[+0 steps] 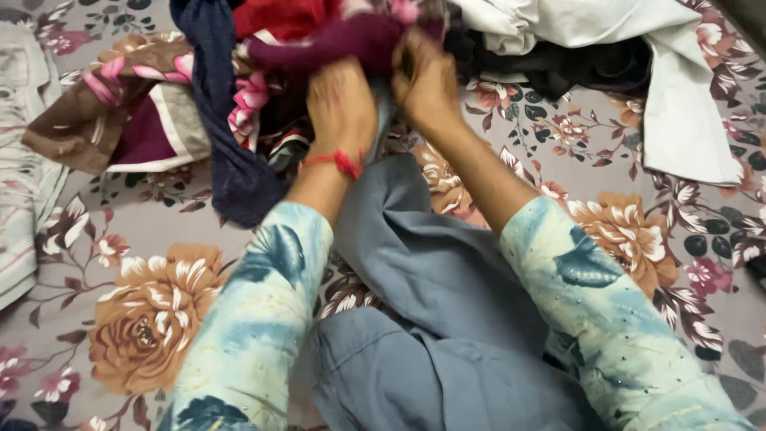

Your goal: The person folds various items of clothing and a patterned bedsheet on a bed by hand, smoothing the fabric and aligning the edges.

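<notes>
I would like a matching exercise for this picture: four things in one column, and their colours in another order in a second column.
Things:
1. garment under the forearms
2. thread on the left wrist
3. long cloth left of the left hand
4. cloth at the top right

Colours:
A. white
B. red
C. grey-blue
D. dark navy

Pairs: 1-C, 2-B, 3-D, 4-A

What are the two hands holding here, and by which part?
Both the left hand and right hand are on the far end of the grey-blue garment, at the clothes pile; the grip itself is blurred.
</notes>
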